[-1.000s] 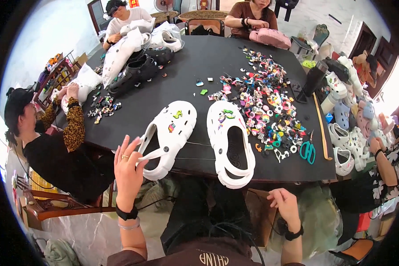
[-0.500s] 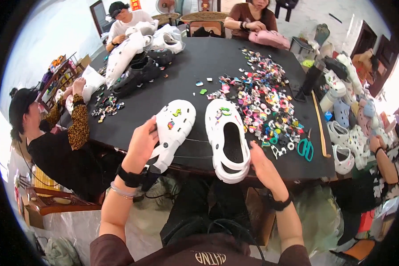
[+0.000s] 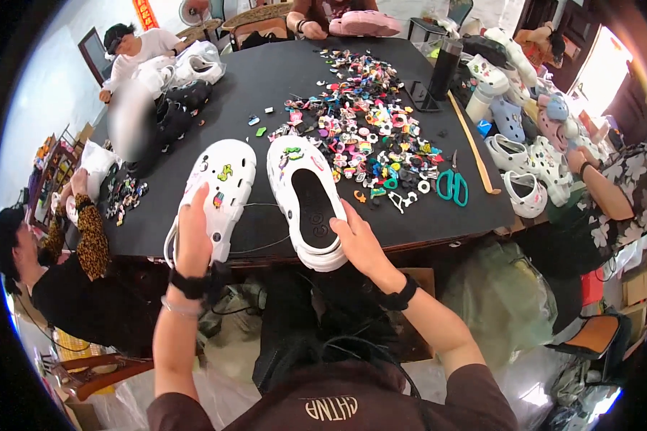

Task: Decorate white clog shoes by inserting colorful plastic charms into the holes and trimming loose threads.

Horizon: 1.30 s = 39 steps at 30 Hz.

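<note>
Since the earlier frame, the left hand (image 3: 193,233) moves from the toe side to the middle of the left clog (image 3: 231,197), and the right hand (image 3: 363,244) now pinches the rim of the right clog (image 3: 283,183) – both clogs at the table's (image 3: 482,213) near edge. Left fingers are blurred and partly hidden, so I cannot tell their grip. The step seems to be positioning the pair – the next move probably calls for even handling, as thin thread (image 3: 266,248) runs between them.

Before me at the near edge of the bench (image 3: 266,79), the charm-studded left white clog (image 3: 236,188) tilts leftward; the similarly decorated right white clog (image 3: 312,200) shows its dark insole.
</note>
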Tool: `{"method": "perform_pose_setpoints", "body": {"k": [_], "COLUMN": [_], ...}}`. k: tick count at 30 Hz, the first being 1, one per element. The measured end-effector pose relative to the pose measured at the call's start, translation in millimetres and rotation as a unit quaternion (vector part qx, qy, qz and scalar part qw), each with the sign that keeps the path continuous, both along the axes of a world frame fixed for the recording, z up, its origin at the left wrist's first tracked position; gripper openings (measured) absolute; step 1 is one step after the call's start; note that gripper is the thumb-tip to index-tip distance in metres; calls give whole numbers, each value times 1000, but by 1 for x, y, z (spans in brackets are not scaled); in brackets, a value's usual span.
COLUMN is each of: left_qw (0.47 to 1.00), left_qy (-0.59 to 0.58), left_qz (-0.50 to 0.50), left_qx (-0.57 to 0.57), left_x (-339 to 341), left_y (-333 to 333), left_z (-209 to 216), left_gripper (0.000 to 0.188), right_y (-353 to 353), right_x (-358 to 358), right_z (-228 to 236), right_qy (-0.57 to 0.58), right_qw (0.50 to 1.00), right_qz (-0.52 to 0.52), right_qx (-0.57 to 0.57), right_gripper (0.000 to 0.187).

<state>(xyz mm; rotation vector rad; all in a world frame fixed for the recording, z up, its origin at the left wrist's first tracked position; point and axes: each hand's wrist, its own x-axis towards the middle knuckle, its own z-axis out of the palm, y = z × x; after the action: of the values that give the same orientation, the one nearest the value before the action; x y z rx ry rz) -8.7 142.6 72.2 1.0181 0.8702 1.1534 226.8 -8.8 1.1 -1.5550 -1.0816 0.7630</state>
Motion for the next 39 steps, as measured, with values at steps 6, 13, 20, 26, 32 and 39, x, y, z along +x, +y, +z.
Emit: {"method": "perform_pose_setpoints", "body": {"k": [6,13,20,26,32,39], "left_qw": [938,867,593,633,868,907], "left_qy": [164,298,534,497,366,280], "left_qz": [175,245,44,101,3,27], "left_qx": [251,315,602,585,336,314], "left_x": [17,18,9,55,81,84], "left_y": [-54,-96,-159,-180,-135,-121], "left_z": [10,-28,-42,-36,-40,-28], "left_gripper": [34,33,20,32,36,39], "right_y": [20,78,40,-29,-47,9], "right_x": [-51,-84,-54,-7,44,64], "right_z": [1,-15,-29,-17,8,-6], "right_qy": [85,7,-123,-195,-156,-374], "right_qw": [994,967,934,969,982,922], "right_qz": [2,199,231,81,-94,-70], "right_qx": [61,158,242,125,50,75], "right_gripper": [59,68,45,31,15,23]}}
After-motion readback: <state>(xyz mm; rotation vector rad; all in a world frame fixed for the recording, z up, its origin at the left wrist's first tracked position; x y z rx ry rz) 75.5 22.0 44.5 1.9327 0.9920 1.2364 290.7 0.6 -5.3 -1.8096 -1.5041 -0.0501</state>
